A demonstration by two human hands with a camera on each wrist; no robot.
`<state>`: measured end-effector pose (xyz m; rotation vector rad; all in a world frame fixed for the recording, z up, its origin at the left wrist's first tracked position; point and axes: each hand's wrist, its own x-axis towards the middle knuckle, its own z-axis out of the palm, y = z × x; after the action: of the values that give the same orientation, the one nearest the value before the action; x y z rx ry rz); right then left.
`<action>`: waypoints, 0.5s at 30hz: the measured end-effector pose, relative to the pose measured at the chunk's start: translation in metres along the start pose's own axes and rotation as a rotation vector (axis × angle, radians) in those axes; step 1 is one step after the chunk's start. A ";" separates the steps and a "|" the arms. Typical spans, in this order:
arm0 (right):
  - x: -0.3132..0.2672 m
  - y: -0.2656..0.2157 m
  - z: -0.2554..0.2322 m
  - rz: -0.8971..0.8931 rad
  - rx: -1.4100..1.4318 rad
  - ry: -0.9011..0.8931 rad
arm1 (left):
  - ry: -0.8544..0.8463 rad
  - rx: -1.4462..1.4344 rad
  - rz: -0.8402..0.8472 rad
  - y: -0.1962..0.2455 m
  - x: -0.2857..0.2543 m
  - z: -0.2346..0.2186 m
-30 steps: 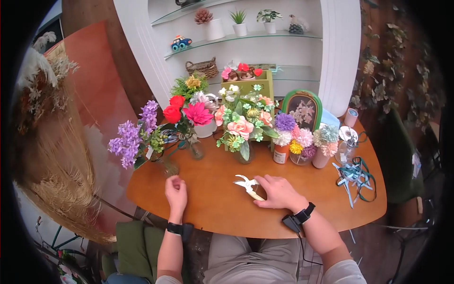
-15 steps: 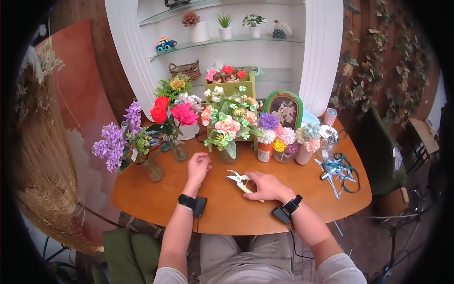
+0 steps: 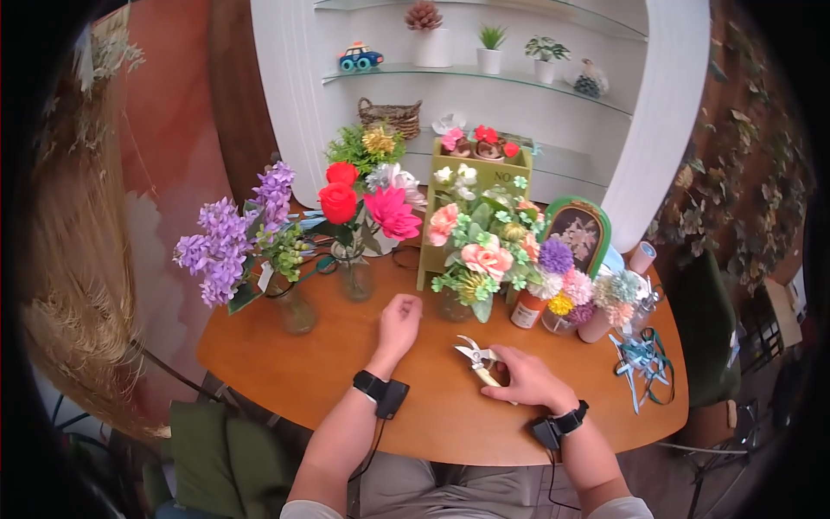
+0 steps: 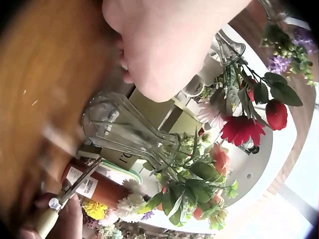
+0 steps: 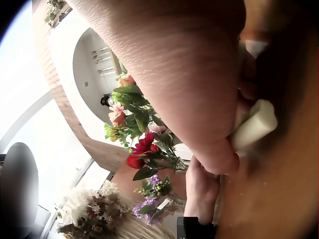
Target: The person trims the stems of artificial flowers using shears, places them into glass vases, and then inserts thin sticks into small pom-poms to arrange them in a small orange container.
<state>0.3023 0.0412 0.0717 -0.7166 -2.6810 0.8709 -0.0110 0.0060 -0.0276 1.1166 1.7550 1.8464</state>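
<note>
In the head view, pruning shears with cream handles are gripped by my right hand, their open blades pointing up and left. The left wrist view shows the metal blades near an orange bottle. My left hand hovers or rests over the table left of the shears, holding nothing visible; its fingers look loosely bent. Behind it stands a glass vase with red and pink flowers. The vase of peach flowers is beyond the shears. In the right wrist view a cream handle end sticks out below my hand.
Purple flowers in a glass vase stand at the left. Pompom flowers, a green frame and tangled ribbons are on the right. A green box stands at the back, before white shelves.
My left hand has moved right across the table, closer to the shears. The right hand keeps its grip on the shears. The head view has shifted.
</note>
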 end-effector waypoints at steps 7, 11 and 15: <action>0.002 0.009 -0.007 0.096 0.173 -0.012 | 0.001 0.115 0.024 0.019 -0.006 0.010; 0.003 0.017 -0.005 0.163 0.246 -0.012 | -0.007 0.169 0.071 0.036 -0.010 0.010; 0.007 0.007 -0.004 0.219 0.230 -0.024 | -0.014 0.186 0.090 0.036 -0.010 0.010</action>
<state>0.3002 0.0518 0.0711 -0.9595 -2.4976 1.2236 0.0123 -0.0006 0.0030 1.2939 1.9297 1.7485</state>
